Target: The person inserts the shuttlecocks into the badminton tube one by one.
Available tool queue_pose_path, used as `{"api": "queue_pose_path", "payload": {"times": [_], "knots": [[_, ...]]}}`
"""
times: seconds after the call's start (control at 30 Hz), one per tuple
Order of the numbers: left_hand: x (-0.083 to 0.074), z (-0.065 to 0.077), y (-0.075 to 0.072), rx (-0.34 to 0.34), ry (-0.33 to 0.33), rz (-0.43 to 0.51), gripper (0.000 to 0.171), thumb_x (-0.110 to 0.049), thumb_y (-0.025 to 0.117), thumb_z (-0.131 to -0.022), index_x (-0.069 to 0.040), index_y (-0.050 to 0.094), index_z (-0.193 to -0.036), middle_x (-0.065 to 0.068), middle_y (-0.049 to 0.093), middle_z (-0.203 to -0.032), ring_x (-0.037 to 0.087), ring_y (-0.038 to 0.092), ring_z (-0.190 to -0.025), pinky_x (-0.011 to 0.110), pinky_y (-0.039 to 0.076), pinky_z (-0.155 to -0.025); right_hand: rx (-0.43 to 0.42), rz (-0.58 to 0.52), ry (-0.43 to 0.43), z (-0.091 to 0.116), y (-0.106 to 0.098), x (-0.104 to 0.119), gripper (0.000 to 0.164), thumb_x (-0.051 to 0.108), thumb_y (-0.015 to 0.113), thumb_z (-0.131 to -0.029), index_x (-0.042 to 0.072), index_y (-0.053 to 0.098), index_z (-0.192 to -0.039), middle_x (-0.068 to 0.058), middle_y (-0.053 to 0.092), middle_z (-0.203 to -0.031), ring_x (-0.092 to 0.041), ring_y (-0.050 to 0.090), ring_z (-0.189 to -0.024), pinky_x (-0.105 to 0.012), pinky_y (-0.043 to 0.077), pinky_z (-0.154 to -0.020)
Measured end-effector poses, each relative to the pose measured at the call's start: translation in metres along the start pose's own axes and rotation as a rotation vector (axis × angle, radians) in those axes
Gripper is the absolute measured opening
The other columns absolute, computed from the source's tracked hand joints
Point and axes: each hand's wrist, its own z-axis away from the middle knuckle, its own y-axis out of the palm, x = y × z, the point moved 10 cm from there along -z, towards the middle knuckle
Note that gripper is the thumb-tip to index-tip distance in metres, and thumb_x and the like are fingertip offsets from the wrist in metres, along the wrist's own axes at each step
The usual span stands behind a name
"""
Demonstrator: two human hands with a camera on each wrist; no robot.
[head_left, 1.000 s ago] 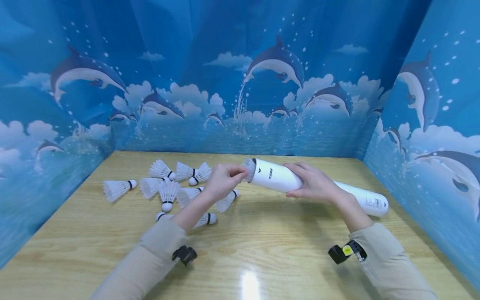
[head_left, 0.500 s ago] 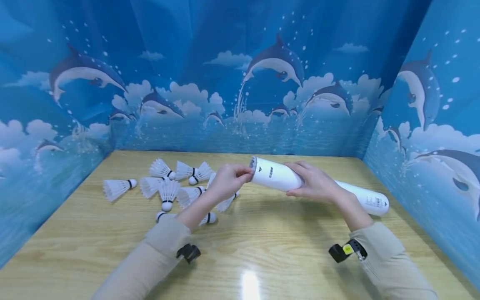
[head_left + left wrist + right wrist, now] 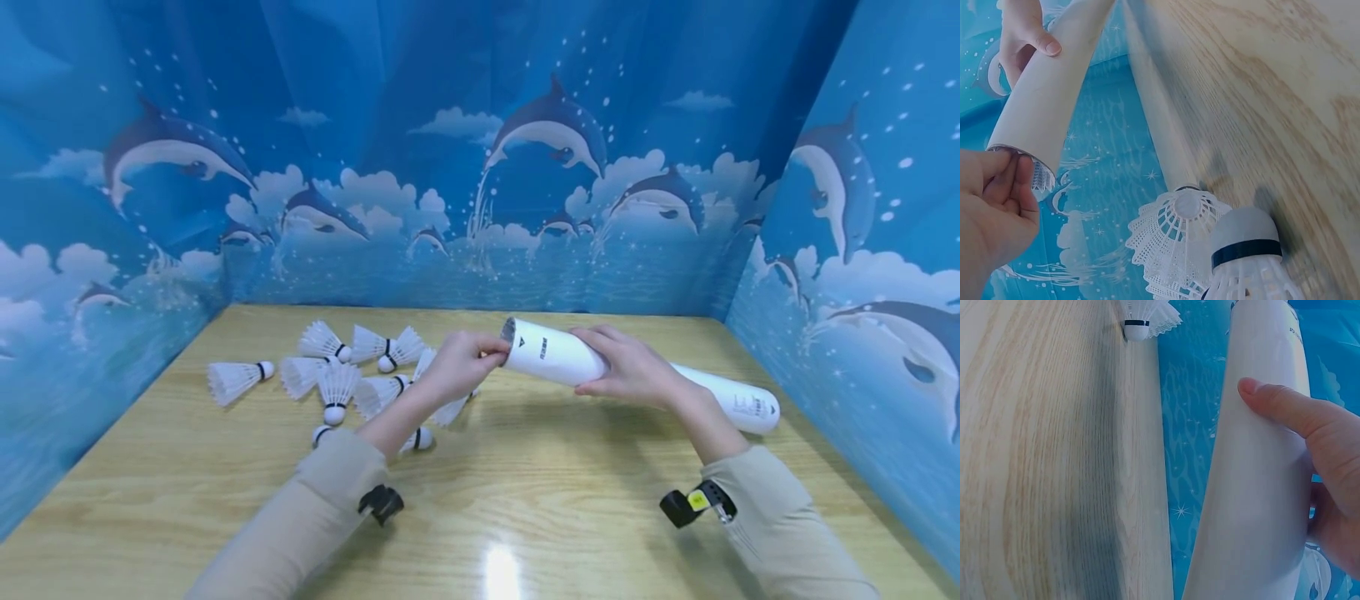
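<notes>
A long white shuttlecock tube slants across the table, its open mouth raised toward the left and its printed far end low at the right. My right hand grips the tube around its middle, thumb across the near side in the right wrist view. At the mouth, my left hand has curled fingers, the tips just inside the rim. Beside those fingers, in the left wrist view, the lacy skirt of a shuttlecock shows in the mouth; my left fingers pinch its edge. The rest of it is hidden inside the tube.
Several white shuttlecocks with black bands, such as one upright on its cork and one at the far left, lie on the wooden table. Some are partly behind my left arm. A blue dolphin-print curtain borders the table.
The shuttlecock at the tube's mouth has slid inward; its skirt stuck out a second ago. My left hand has followed it slightly right. The right hand keeps its grip in place.
</notes>
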Motion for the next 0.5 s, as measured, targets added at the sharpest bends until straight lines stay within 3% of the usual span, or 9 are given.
{"api": "queue_pose_path", "payload": {"times": [0.27,0.5], "knots": [[0.0,0.0,0.004,0.031,0.002,0.001,0.02,-0.002,0.057,-0.09,-0.004,0.069,-0.106,0.011,0.067,-0.105,0.013,0.057,-0.067,0.023,0.046,-0.058,0.012,-0.012,-0.006,-0.001,0.002,0.002,0.08,0.038,0.078,-0.073,0.011,0.042,-0.139,-0.016,0.049,-0.129,-0.033,0.052,-0.108,-0.051,0.046,-0.081],[0.009,0.009,-0.007,0.023,-0.082,0.045,0.021,-0.013,0.058,-0.092,-0.011,0.068,-0.11,0.002,0.067,-0.105,0.012,0.058,-0.076,0.026,0.046,-0.059,0.006,-0.017,-0.002,-0.001,0.001,0.0,0.08,0.038,0.078,-0.073,0.013,0.042,-0.139,-0.016,0.049,-0.129,-0.034,0.052,-0.108,-0.052,0.046,-0.081]]}}
